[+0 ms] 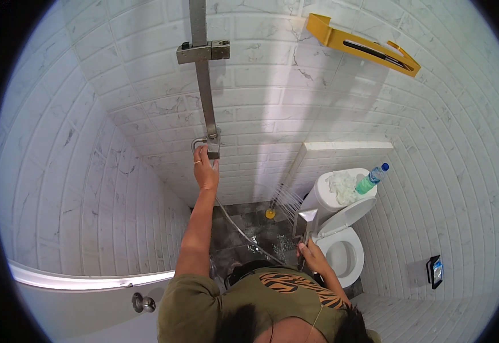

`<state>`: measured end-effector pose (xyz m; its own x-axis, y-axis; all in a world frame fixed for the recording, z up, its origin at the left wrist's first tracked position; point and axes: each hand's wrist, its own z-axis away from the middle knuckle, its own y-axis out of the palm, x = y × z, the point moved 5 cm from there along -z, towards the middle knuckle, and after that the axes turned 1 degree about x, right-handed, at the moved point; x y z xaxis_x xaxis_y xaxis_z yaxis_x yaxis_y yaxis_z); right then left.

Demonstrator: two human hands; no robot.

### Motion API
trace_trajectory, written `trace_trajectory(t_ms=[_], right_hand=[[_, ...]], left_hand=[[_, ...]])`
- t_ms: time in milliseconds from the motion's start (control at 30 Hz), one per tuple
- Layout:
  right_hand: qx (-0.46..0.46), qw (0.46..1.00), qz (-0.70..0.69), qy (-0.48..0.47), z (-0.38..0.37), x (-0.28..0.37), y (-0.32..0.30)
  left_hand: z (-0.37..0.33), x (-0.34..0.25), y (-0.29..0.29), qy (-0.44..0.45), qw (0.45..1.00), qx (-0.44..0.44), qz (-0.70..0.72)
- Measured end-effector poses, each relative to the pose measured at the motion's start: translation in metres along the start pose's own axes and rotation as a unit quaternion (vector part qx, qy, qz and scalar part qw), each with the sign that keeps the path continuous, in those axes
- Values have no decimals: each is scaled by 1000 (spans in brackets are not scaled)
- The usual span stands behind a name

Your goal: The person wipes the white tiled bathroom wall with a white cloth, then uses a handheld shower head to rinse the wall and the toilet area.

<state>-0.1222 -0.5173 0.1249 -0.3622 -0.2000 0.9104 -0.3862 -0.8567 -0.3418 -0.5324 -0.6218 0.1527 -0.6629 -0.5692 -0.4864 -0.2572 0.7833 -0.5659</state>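
My left hand [206, 173], wearing a ring, reaches forward to the wall and grips the metal shower tap [214, 151] at the foot of the riser bar. In my right hand [314, 255] is a square metal shower head [305, 222], held by its handle beside the toilet. Thin jets of water [288, 201] stream from it toward the wall and floor. A flexible shower hose [235, 224] runs from below the tap, sagging across to my right hand. Some of the left fingers are hidden behind the tap.
A toilet [352, 244] with raised lid stands at the right. On its tank [325, 201] lie crumpled white tissue [342, 187] and a plastic bottle [372, 179]. Grey floor tiles [232, 240] are wet. A yellow wall shelf [364, 46], slide bracket [203, 52] and door knob [143, 302] surround me.
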Motion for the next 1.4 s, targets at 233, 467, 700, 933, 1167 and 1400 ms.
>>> trace_trajectory(t_ms=[233,467,700,933,1167,1400], right_hand=[[-18,999,-30,-9,-2,-32,-12],[-6,999,-44,-18,-8,-35,-16],[29,999,-28,-3,-7,-22,-21],[31,999,-14,-33,-3,-14,-31],[33,998,-23,-48,6,-11,-45],[69,993,37,-89,-8,-9,-59]], left_hand=[[-5,14,2,116,992,-50,9],[10,22,22,-146,985,-34,91],[22,37,51,-272,945,-125,131],[25,38,87,-539,714,-78,439],[27,33,87,-615,609,-64,497],[40,31,89,-589,590,24,551]])
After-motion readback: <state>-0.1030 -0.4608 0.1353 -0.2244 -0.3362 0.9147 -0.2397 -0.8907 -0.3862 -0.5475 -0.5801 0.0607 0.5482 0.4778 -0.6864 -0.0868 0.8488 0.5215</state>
